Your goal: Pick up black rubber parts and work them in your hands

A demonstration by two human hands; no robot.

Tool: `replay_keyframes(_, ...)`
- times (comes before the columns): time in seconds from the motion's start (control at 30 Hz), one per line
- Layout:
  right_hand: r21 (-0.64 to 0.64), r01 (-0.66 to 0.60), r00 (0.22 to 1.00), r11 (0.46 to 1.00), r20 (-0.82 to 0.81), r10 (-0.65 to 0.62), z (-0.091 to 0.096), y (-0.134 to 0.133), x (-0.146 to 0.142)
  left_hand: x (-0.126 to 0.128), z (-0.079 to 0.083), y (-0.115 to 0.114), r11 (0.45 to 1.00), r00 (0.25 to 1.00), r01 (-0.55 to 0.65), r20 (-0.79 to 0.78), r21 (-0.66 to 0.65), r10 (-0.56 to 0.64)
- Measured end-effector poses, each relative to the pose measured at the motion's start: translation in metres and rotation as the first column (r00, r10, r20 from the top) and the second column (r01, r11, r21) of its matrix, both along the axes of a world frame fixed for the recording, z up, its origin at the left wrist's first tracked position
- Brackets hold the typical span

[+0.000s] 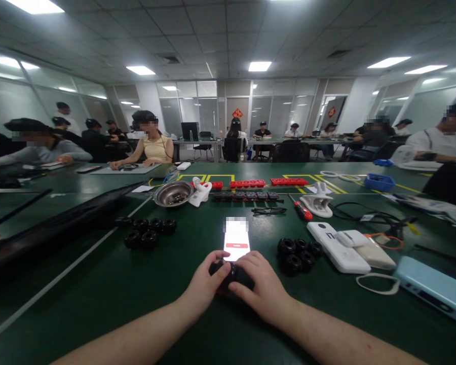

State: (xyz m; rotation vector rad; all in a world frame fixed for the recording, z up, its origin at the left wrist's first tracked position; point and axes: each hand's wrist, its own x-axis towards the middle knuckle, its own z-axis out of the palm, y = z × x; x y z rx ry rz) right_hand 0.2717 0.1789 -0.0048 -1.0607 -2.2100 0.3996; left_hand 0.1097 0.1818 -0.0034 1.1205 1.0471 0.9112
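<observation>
While both hands meet at lower centre, the left hand and right hand curl closed around a black wheel below the lit phone; wheel piles wait untouched either side.

Both hands met at the near centre of the green tabletop. The left hand and the right hand closed together around a small black part, most of it hidden. A lit phone lay just beyond the fingers. Black rings sat in a left cluster and a right cluster. A metal bowl and a red-handled screwdriver lay farther back.
</observation>
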Motion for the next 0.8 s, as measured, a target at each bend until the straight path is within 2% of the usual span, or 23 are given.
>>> replay_keyframes(0.23, 0.090, -0.097, 0.995, 0.991, 0.015, 0.096, -0.0002, -0.0030, -0.0019, 0.0009, -0.0065, 0.0083, 1.000, 1.000, -0.014, -0.003, -0.023, 0.014)
replay_keyframes(0.5, -0.008, 0.010, 0.999, 1.000, -0.040, -0.010, -0.0010, 0.0021, 0.0011, 0.0018, 0.0024, 0.0012, 1.000, 0.998, -0.009, -0.061, -0.017, 0.008)
replay_keyframes(0.7, 0.081, -0.099, 0.995, 0.992, -0.024, 0.101, -0.0009, -0.0017, 0.0007, -0.0007, 0.0005, 0.0052, 0.998, 0.998, 0.048, -0.031, -0.034, -0.049)
replay_keyframes(0.8, 0.108, -0.142, 0.990, 0.984, -0.006, 0.144, 0.0003, -0.0014, 0.0012, 0.0002, 0.0000, 0.0067, 0.999, 0.999, 0.028, -0.033, -0.044, -0.030)
